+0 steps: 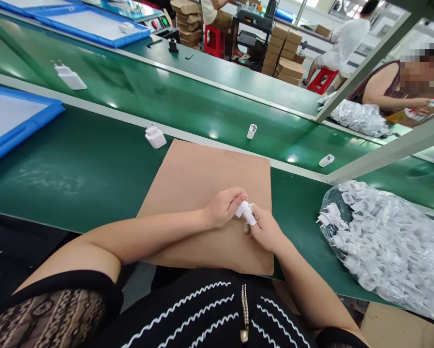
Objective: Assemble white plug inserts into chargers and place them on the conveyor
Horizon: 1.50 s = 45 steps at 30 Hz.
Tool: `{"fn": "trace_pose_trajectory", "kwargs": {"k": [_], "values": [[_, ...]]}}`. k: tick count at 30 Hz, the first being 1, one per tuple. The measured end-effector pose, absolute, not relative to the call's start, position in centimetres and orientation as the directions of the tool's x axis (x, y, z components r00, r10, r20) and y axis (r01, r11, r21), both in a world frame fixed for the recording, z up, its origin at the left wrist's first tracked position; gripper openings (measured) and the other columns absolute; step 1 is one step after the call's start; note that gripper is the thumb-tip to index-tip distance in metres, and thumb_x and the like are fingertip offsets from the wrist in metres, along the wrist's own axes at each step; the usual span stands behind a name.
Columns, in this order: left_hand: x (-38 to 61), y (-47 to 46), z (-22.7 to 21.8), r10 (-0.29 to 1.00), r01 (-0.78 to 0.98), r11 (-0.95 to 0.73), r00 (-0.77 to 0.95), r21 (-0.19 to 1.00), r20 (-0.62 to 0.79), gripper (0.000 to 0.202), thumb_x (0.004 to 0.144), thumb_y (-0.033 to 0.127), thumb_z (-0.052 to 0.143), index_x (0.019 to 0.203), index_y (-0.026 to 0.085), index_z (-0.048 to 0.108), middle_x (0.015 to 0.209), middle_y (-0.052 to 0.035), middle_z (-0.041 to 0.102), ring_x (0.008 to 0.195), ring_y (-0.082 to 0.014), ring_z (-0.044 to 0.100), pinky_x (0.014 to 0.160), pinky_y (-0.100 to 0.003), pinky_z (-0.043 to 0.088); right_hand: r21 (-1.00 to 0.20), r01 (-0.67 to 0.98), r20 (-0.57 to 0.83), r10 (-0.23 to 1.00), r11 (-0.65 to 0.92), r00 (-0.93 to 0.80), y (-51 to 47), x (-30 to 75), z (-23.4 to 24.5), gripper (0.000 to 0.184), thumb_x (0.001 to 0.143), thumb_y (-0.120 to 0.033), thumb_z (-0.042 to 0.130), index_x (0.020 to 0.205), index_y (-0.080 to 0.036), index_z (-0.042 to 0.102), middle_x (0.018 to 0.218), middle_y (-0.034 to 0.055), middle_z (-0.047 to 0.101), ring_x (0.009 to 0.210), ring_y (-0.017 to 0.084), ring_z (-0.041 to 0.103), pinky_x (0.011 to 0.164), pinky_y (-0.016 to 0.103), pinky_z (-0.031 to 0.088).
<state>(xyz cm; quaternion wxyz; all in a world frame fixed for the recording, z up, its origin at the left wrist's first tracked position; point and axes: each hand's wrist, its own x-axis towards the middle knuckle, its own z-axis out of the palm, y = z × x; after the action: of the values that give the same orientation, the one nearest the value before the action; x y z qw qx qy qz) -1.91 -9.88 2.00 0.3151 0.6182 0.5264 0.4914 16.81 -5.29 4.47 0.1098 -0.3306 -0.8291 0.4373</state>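
Over a brown cardboard sheet (205,179), my two hands meet around a small white piece (246,212). It resembles a plug charger part, though fingers cover much of it. My left hand (222,208) is closed at its upper end, with thumb and fingers together. My right hand (268,229) pinches its lower end. Just beyond the cardboard's far left corner stands a white plug charger (155,137). To the right of my right hand lies a clear plastic bag (398,241) full of white plastic charger parts, some of them showing at its mouth (333,216).
The green bench (67,169) runs across, with a blue-rimmed tray (24,123) at left. On the green strip beyond lie another plug charger (69,76) and two small white chargers (252,131). A slanted metal post (369,154) rises at right. A co-worker (383,87) sits across the bench.
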Motion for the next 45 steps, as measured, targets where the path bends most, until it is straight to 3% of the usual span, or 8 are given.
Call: {"fn": "trace_pose_trajectory", "kwargs": {"k": [11, 20, 25, 30, 36, 38, 42, 45], "values": [[-1.2, -9.9, 1.2, 0.965, 0.448, -0.122, -0.157, 0.886, 0.212, 0.05, 0.108, 0.055, 0.029, 0.082, 0.022, 0.056, 0.068, -0.0005, 0.061, 0.062, -0.015, 0.057, 0.062, -0.029, 0.045, -0.809, 0.463, -0.085, 0.707, 0.363, -0.702, -5.7, 15.4, 2.2, 0.014, 0.084, -0.018, 0.044, 0.072, -0.025, 0.042, 0.061, -0.0025, 0.054, 0.056, 0.016, 0.048, 0.054, 0.026, 0.033], [-0.5, -10.2, 1.7, 0.933, 0.458, -0.076, -0.28, 0.886, 0.225, 0.054, 0.106, 0.062, 0.026, 0.084, 0.023, 0.057, 0.072, -0.0017, 0.065, 0.066, -0.0159, 0.061, 0.067, -0.031, 0.048, -0.879, 0.441, -0.133, 0.792, 0.184, -0.596, -7.1, 14.5, 2.9, 0.022, 0.096, -0.028, 0.042, 0.074, -0.026, 0.041, 0.056, -0.0036, 0.056, 0.055, 0.017, 0.053, 0.055, 0.026, 0.036], [-0.5, -10.6, 2.0, 0.884, 0.455, -0.151, -0.335, 0.878, 0.325, 0.053, 0.107, 0.059, 0.025, 0.086, 0.023, 0.057, 0.077, -0.0033, 0.067, 0.069, -0.0162, 0.062, 0.07, -0.032, 0.05, -0.82, 0.474, -0.009, 0.821, 0.321, -0.572, -7.8, 14.3, 3.3, 0.015, 0.095, -0.024, 0.041, 0.08, -0.027, 0.043, 0.063, -0.0013, 0.06, 0.056, 0.019, 0.057, 0.055, 0.028, 0.036], [-0.3, -11.4, 2.3, 0.835, 0.475, -0.25, -0.335, 0.844, 0.436, 0.052, 0.108, 0.057, 0.024, 0.089, 0.023, 0.058, 0.083, -0.0045, 0.067, 0.073, -0.016, 0.064, 0.07, -0.031, 0.051, -0.742, 0.5, 0.111, 0.818, 0.447, -0.565, -8.7, 14.4, 3.9, 0.014, 0.099, -0.032, 0.042, 0.088, -0.026, 0.047, 0.07, 0.0016, 0.065, 0.058, 0.019, 0.059, 0.057, 0.029, 0.037], [-1.2, -10.3, 1.9, 0.928, 0.391, -0.158, -0.256, 0.907, 0.272, 0.052, 0.107, 0.06, 0.028, 0.09, 0.022, 0.059, 0.076, -0.0023, 0.064, 0.07, -0.0162, 0.061, 0.069, -0.031, 0.05, -0.923, 0.358, -0.115, 0.786, 0.142, -0.607, -7.2, 14.4, 3.3, 0.02, 0.101, -0.04, 0.042, 0.088, -0.026, 0.048, 0.056, -0.0057, 0.061, 0.045, 0.014, 0.052, 0.05, 0.025, 0.039], [-1.8, -9.7, 1.9, 0.957, 0.346, -0.149, -0.184, 0.926, 0.223, 0.051, 0.106, 0.061, 0.03, 0.092, 0.021, 0.06, 0.076, -0.0018, 0.064, 0.068, -0.0156, 0.06, 0.066, -0.03, 0.048, -0.93, 0.343, -0.114, 0.789, 0.128, -0.604, -6.7, 14.6, 3.1, 0.02, 0.101, -0.041, 0.044, 0.089, -0.026, 0.049, 0.054, -0.0068, 0.06, 0.042, 0.013, 0.05, 0.049, 0.024, 0.039], [-2.6, -9.2, 1.7, 0.962, 0.339, -0.204, -0.105, 0.918, 0.252, 0.049, 0.105, 0.061, 0.036, 0.094, 0.02, 0.062, 0.079, -0.0018, 0.065, 0.069, -0.0147, 0.06, 0.066, -0.029, 0.048, -0.933, 0.33, -0.08, 0.813, 0.143, -0.576, -6.7, 14.5, 2.5, 0.017, 0.099, -0.037, 0.045, 0.089, -0.025, 0.051, 0.055, -0.0068, 0.06, 0.043, 0.012, 0.049, 0.051, 0.024, 0.039], [-2.4, -9.3, 1.4, 0.94, 0.403, -0.212, -0.166, 0.89, 0.299, 0.051, 0.107, 0.059, 0.032, 0.091, 0.02, 0.061, 0.079, -0.0024, 0.065, 0.069, -0.0149, 0.061, 0.067, -0.03, 0.049, -0.951, 0.305, -0.136, 0.814, 0.052, -0.565, -7.2, 14.1, 2.1, 0.011, 0.097, -0.033, 0.044, 0.09, -0.025, 0.049, 0.054, -0.0082, 0.058, 0.042, 0.012, 0.047, 0.049, 0.023, 0.037]]}}
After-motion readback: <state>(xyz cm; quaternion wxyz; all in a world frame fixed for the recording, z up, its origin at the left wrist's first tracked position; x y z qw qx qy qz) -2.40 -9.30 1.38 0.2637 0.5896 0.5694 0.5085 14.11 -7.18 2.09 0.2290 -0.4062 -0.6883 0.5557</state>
